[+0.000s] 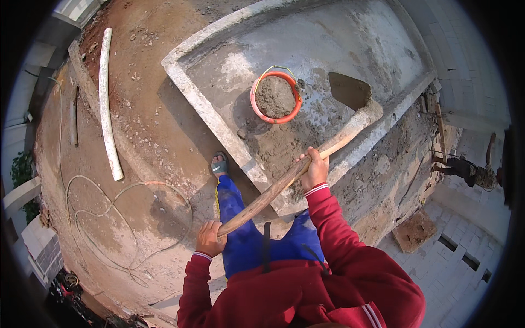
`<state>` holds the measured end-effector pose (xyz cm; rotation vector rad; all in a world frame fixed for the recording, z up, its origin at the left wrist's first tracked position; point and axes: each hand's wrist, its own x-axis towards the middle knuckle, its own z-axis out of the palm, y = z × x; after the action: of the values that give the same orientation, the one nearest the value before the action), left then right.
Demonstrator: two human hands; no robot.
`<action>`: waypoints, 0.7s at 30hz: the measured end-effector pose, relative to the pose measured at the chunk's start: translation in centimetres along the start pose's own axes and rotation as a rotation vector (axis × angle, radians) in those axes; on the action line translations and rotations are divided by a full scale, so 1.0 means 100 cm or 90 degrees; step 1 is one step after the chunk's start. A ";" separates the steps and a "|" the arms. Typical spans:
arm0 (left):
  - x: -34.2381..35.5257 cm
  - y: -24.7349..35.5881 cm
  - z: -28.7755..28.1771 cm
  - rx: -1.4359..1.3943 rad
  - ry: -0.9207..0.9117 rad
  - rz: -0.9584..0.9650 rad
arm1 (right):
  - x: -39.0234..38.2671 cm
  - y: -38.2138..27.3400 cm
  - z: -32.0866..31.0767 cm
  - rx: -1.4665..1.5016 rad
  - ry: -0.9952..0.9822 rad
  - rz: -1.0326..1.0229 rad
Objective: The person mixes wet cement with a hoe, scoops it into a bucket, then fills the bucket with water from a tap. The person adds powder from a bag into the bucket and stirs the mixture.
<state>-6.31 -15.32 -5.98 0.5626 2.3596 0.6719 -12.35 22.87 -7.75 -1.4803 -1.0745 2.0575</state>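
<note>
Both my hands grip the long wooden handle of a hoe (273,190). My left hand (210,239) is closed round its near end, by my left thigh. Farther up the shaft, my right hand (315,168) is wrapped round it. The hoe's head, with a wide mortar-coated blade (350,91), is at the far end, over the right side of a shallow concrete trough (205,106). Left of the blade stands an orange bucket (298,98) with a raised handle, filled with wet grey mortar (275,97). More mortar (284,147) lies between the bucket and the shaft.
A raised rim borders the trough. To the left, a white pipe (106,104) and a looped hose (131,240) lie on dirt ground. Paving with a rough block (414,230) is at the right, where another person (470,170) stands. My sandalled foot (219,164) is beside the trough.
</note>
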 end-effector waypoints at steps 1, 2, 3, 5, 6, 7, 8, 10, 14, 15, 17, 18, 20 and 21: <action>-0.008 0.017 0.001 -0.023 0.056 0.034 | 0.009 0.000 -0.015 0.005 0.013 0.018; -0.014 0.035 0.000 -0.021 0.038 0.024 | 0.017 0.002 -0.027 0.010 0.024 0.036; -0.015 0.053 -0.003 0.018 0.010 0.022 | 0.026 0.006 -0.039 0.004 0.055 0.057; -0.020 0.083 -0.005 0.073 -0.025 -0.003 | 0.048 0.035 -0.067 -0.011 0.073 0.115; -0.019 0.096 -0.005 0.091 -0.028 -0.024 | 0.063 0.055 -0.079 -0.018 0.077 0.144; -0.015 0.104 -0.003 0.106 -0.031 -0.042 | 0.076 0.078 -0.095 -0.014 0.075 0.179; -0.015 0.106 -0.001 0.117 -0.038 -0.044 | 0.079 0.099 -0.106 -0.008 0.065 0.225; -0.009 0.105 0.003 0.140 -0.045 -0.052 | 0.087 0.141 -0.117 0.001 0.037 0.317; 0.032 0.086 0.021 0.192 -0.088 -0.135 | 0.138 0.187 -0.131 -0.839 -0.133 0.030; 0.044 0.085 0.022 0.173 -0.064 -0.140 | 0.152 0.167 -0.102 -0.842 -0.141 0.013; 0.067 0.100 0.012 0.119 -0.038 -0.117 | 0.212 0.143 -0.072 -0.756 -0.087 -0.154; 0.071 0.105 0.009 0.121 -0.047 -0.121 | 0.248 0.130 -0.056 -0.778 -0.080 -0.245; 0.092 0.105 -0.001 0.130 -0.037 -0.128 | 0.305 0.110 -0.004 -0.805 -0.087 -0.277; 0.103 0.105 -0.007 0.128 -0.047 -0.122 | 0.345 0.106 0.003 -0.765 -0.076 -0.308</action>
<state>-11.87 -1.80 -3.90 0.4317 2.3882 0.3246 -24.11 39.76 -37.46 -1.2562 -2.6496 1.1143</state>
